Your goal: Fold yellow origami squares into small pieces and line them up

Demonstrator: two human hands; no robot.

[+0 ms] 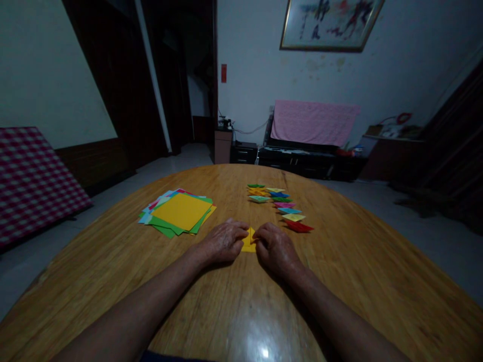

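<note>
the paper [248, 247], yellow and partly folded, lies on the table [196, 322] between the two hands, with a pointed flap showing in its middle. the left hand [227, 240] has its fingers bent and close together, holding the left edge of the paper, probably to stop it from sliding. the right hand [276, 246] holds the right edge with thumb and fingers drawn narrow, as if to keep the fold exact; the tips are partly hidden. to the left of the paper and beyond it is the pile [183, 211] of flat coloured sheets, likely put there to be within reach. beyond the paper and to its right, the boats [284, 205] stand in two rows, perhaps set apart so that nothing crushes them.
</note>
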